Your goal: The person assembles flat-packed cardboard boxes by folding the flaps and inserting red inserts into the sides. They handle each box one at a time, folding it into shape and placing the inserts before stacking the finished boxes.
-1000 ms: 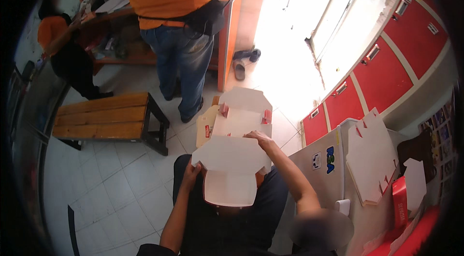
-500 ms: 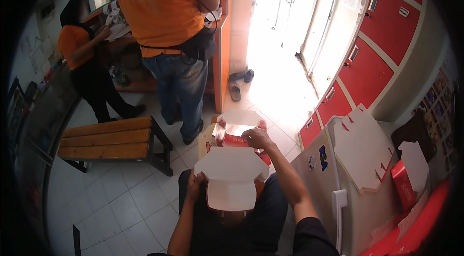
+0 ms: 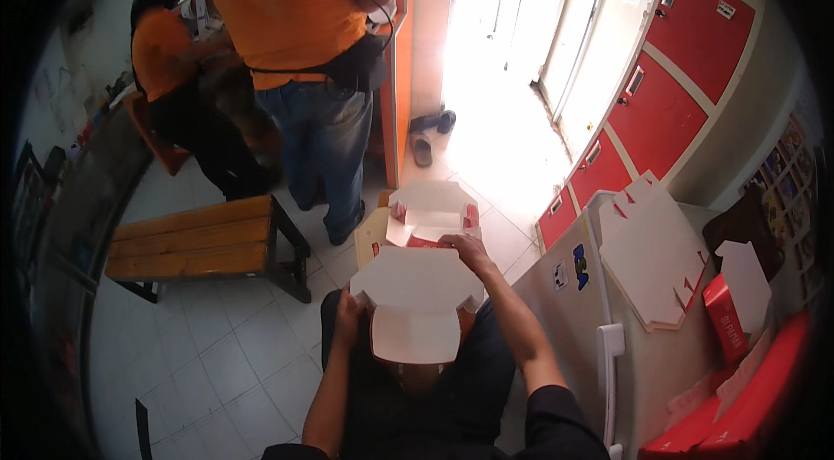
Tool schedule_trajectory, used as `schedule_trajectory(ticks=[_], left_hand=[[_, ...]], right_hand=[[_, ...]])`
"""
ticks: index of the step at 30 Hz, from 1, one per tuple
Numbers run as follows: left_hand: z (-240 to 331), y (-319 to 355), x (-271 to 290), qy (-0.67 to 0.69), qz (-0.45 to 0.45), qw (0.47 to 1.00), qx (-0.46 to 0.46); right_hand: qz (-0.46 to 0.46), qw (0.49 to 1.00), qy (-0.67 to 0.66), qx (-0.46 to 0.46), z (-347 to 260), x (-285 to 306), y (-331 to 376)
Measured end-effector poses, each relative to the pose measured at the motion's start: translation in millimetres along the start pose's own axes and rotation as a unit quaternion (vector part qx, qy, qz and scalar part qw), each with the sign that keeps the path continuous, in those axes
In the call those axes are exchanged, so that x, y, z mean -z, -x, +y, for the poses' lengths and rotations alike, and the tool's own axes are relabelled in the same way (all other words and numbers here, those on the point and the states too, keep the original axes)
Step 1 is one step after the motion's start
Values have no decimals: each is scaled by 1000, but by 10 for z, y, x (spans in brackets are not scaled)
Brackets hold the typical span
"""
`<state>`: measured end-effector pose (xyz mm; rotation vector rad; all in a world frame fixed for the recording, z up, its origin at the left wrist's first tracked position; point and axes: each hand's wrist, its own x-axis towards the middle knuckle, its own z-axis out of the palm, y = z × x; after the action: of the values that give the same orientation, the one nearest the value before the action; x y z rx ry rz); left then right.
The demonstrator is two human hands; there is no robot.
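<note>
A partly folded white cardboard food box [image 3: 415, 276], its flaps spread, rests over my lap. My left hand [image 3: 347, 319] grips its left side, the thumb and fingers closed round the edge. Beyond it stands a second cardboard box [image 3: 432, 199], white inside with red outer panels and its lid raised. My right hand [image 3: 467, 253] is at the far right edge of the lap box, beside the red front of the second box. Its fingers are curled; what they pinch, if anything, is hidden.
A wooden bench [image 3: 195, 238] stands to the left. A person in an orange shirt [image 3: 291, 8] stands ahead, another person [image 3: 165, 56] sits further left. On a white fridge [image 3: 565, 286] at my right lie flat box blanks [image 3: 651, 251] and a red box [image 3: 724, 317]. Red lockers [image 3: 660, 112] line the right wall.
My right hand has drawn back slightly from the second box's red panel towards the lap box. The person at far left has gone from standing to sitting.
</note>
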<state>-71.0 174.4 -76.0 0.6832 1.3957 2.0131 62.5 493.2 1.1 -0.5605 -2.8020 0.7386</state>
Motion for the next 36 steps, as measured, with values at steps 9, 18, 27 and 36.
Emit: schedule_trajectory(ticks=[9,18,27,36], left_hand=[[-325,-15,189,-67,6,998,2],[710,-275,-108,-107,4,990,-97],[1261,-570,-295,-208,-275,938,-16],[1099,-702,-269,146,-386,900,140]], right_hand=[[110,993,-13,27,410,-244,-76],[-25,997,-61,-37,57,-79,186],[18,999,-14,-36,6,-174,260],[67,998,-1,-21,59,-282,249]])
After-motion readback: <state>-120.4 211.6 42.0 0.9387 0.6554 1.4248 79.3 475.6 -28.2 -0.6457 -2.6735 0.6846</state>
